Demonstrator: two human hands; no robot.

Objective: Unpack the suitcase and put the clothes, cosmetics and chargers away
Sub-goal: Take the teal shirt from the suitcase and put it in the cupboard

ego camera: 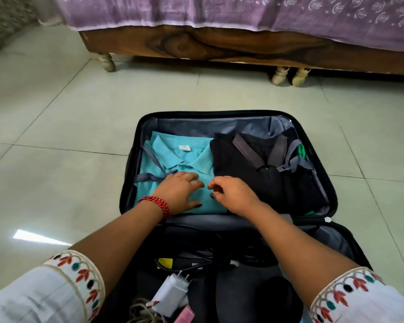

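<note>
A black suitcase (pixel 331 183) lies open on the floor. Its far half holds a folded teal polo shirt (pixel 173 157) on the left and folded black clothes (pixel 254 178) on the right, crossed by grey straps (pixel 247 148). My left hand (pixel 180 192) rests flat on the teal shirt with fingers spread. My right hand (pixel 231 194) hovers just right of it, over the shirt's edge, fingers loosely curled and holding nothing. The near half holds a white charger plug (pixel 170 292), cables (pixel 140 311), a pink item (pixel 184 315) and dark things.
A wooden bed (pixel 219 45) with a purple patterned cover (pixel 243 12) stands beyond the suitcase, on turned legs (pixel 107 61). Pale green floor tiles (pixel 56 136) surround the suitcase on the left, right and far side.
</note>
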